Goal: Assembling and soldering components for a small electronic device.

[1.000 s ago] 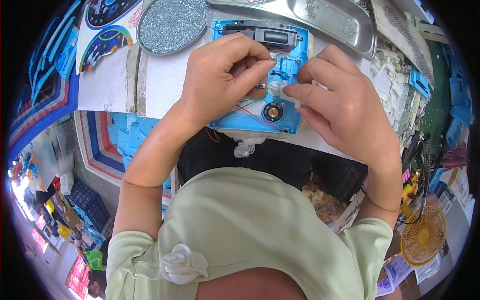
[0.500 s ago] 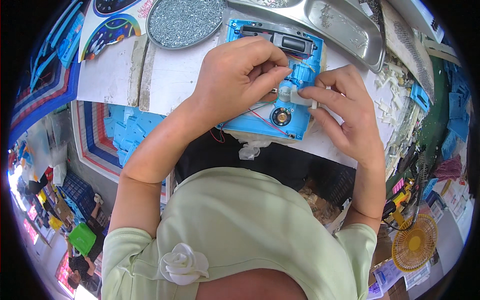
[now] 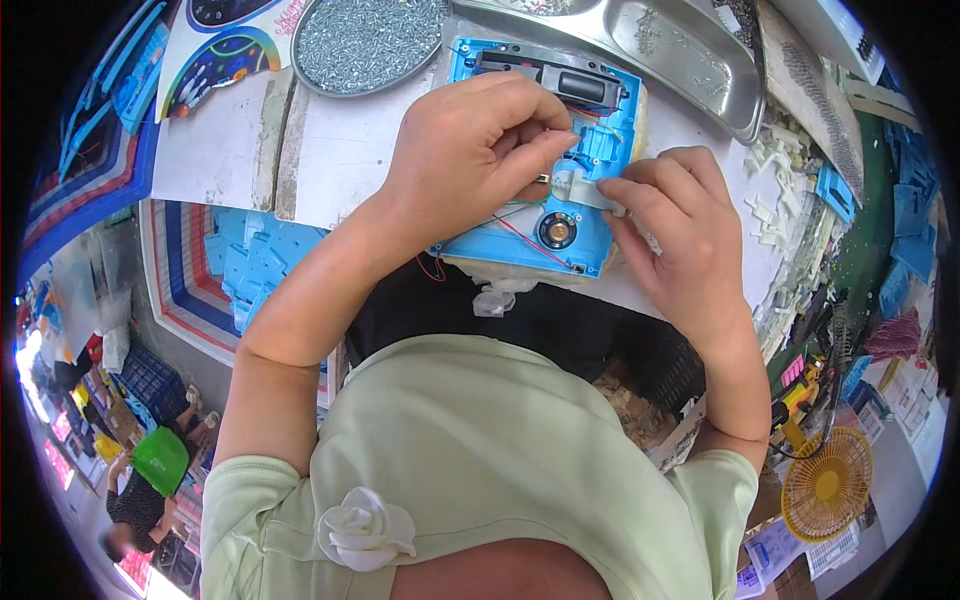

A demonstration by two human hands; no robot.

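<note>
A blue plastic housing lies on the worktable in front of me, with a dark bar-shaped unit at its far end, thin wires, and a round speaker near its close edge. My right hand pinches a small white plastic part over the middle of the housing. My left hand reaches over the housing's left side, thumb and forefinger pressed together. What lies between those fingertips is too small to make out. A small metal-ended piece shows just under them.
A round tray of metal screws stands at the far left, a steel tray at the far right. White plastic parts lie scattered on the right. Blue parts fill a striped bag at left. Another person works beyond.
My right hand has shifted slightly left and tilted the white part over the housing. My left hand stays nearly still. The person in the background has moved with a green bin.
</note>
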